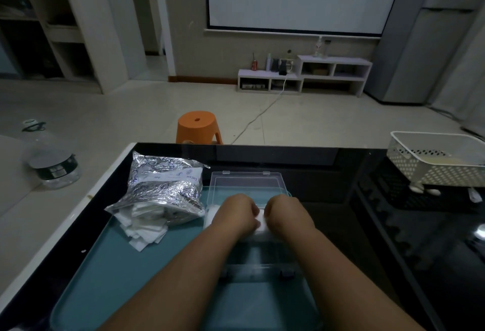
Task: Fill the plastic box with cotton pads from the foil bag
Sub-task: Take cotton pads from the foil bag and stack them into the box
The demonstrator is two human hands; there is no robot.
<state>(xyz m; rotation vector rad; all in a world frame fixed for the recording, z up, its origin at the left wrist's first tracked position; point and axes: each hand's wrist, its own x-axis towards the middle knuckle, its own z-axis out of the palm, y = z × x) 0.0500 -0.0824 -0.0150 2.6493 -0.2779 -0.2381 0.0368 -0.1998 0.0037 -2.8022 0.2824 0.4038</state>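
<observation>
table (328, 162) is carrying a teal mat (118, 265), and everything relevant is sitting on that. foil bag (162, 186) is lying just left of the box, mouth facing the near side, with spare pads (147, 231) spilling out of it onto the mat. plastic box (262, 260) is sitting centre, its lid (246, 183) lying open on the far side. left hand (236, 215) and right hand (286, 212) are both working at the far end of the box, knuckles up, fingers curling down over a row of cotton pads (261, 229) and clamping it from either side. fingertips are hidden, so can't tell how deep the hold is going. row's long axis is running left-right across the box, directly under and between the two hands. near end of the box is looking unfilled. judging the next refill: spare pads are lying left of the grip, about level and well apart, so the left hand is sitting closer for that reach.
</observation>
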